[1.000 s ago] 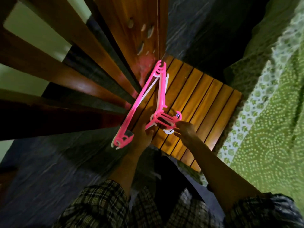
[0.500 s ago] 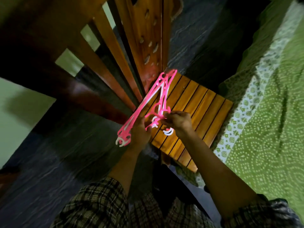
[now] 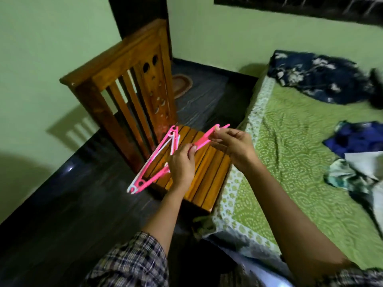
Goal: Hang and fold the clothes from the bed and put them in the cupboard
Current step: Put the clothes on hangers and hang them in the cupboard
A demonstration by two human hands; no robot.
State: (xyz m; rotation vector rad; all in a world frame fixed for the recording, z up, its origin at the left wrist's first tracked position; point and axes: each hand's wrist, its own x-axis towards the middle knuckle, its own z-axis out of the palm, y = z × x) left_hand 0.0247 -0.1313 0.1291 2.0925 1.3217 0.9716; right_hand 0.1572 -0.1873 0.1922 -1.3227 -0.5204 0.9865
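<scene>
Your left grip holds tight a bunch of pink and white hangers over the wooden chair. Your right grip pinches one pink hanger, just beside the bunch. The clothes lie in heaps on the green bed.

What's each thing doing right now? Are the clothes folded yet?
Bunch of pink and white plastic hangers: gripped by the left hand.
Single pink plastic hanger: pinched by the right hand, angled away from the bunch.
Dark blue flowered garment: crumpled, unfolded, on the green patterned bed.
Bright blue garment: crumpled on the bed.
Teal and white garment: crumpled on the bed.
Brown wooden slatted chair: upright beside the bed.
</scene>
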